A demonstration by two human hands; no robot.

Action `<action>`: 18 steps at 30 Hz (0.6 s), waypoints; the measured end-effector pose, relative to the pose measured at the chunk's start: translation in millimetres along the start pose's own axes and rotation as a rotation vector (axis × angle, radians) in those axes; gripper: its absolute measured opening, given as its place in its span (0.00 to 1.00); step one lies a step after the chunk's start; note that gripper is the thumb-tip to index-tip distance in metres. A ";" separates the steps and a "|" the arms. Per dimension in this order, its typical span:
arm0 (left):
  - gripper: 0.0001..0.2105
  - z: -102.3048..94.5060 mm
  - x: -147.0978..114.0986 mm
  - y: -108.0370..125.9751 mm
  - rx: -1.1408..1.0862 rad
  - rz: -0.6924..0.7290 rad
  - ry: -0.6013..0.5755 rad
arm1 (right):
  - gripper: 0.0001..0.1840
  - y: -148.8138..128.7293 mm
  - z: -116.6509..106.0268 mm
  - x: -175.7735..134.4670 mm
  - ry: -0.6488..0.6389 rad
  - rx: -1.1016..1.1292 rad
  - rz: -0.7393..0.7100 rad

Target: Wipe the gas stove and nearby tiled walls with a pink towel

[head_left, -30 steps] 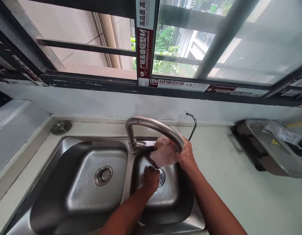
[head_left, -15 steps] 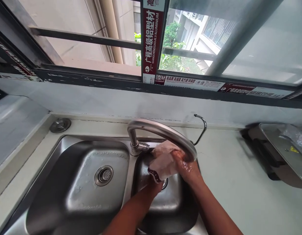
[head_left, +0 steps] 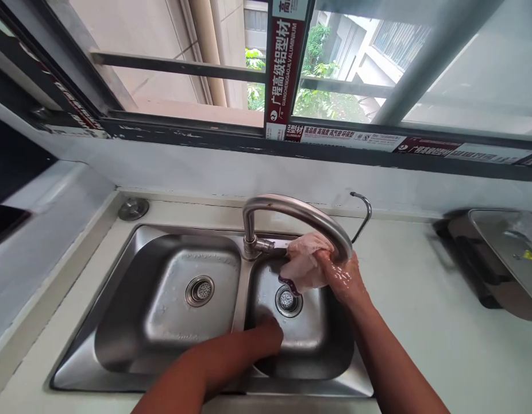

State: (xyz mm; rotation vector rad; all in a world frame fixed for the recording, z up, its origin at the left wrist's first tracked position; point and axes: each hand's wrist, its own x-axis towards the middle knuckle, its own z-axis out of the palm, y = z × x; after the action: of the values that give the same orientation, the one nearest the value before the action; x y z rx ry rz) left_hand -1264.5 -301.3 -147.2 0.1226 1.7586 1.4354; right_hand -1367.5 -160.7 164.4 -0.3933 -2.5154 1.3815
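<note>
My right hand [head_left: 344,278], wet and glistening, grips a thin, soaked whitish cloth [head_left: 307,265] with a dark purple patterned edge. It is held over the far part of the right sink basin [head_left: 307,339], under the curved faucet spout [head_left: 298,208], which hides some of the fingers. The cloth hangs in loose folds towards the drain [head_left: 288,300]. Apart from the cloth, my left hand [head_left: 270,334] is low in the near left part of the same basin. Blur and its turned position hide its fingers.
The left sink basin [head_left: 171,328] has its own drain. A bent metal tube [head_left: 364,215] rises behind the spout. To the right, a lidded brown appliance [head_left: 490,264] stands on the counter [head_left: 416,299]. A round metal piece [head_left: 134,209] sits at the back left corner.
My left hand has moved away from the cloth, down and towards the near side of the basin. My right hand still holds the cloth. The view has shifted slightly left.
</note>
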 end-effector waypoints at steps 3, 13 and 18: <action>0.20 -14.4 2.0 3.3 0.021 -0.015 -0.016 | 0.14 -3.9 -1.4 -2.0 0.028 -0.045 0.023; 0.14 -25.5 -23.9 59.5 0.121 -0.040 -0.158 | 0.21 6.0 2.9 -6.1 0.040 -0.101 0.157; 0.12 -101.0 -66.9 100.0 0.048 -0.122 -0.197 | 0.24 15.0 2.5 -8.4 -0.008 -0.045 0.170</action>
State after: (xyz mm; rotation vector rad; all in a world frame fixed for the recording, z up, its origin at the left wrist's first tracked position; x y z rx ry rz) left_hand -1328.2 -381.3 -28.0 0.1730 1.6116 1.2499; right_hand -1358.7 -157.9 149.7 -0.6242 -2.5744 1.3889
